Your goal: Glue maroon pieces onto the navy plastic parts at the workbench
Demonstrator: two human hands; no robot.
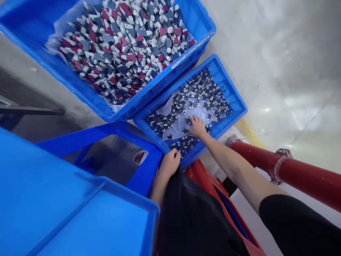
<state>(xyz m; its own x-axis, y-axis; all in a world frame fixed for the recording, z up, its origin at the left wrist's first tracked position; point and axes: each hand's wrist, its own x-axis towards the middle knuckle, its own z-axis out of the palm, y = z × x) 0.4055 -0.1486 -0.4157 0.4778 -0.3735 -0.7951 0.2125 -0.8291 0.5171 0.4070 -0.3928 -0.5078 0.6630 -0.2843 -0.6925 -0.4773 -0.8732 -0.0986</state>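
My right hand (197, 127) reaches into the smaller blue crate (234, 90), its fingers spread over a thin whitish plastic sheet (179, 125). Around and partly on that sheet lie many small dark and white pieces (204, 85). At the crate's near edge my left hand (171, 160) is closed, close beside black cloth (181, 185); what its fingers hold, if anything, is hidden.
A larger blue crate (176, 67) with red, grey and white pieces (125, 46) stands at upper left. Blue plastic surfaces (106, 220) fill the lower left, by a blue stool (144, 142). A red pipe (306, 170) crosses the right.
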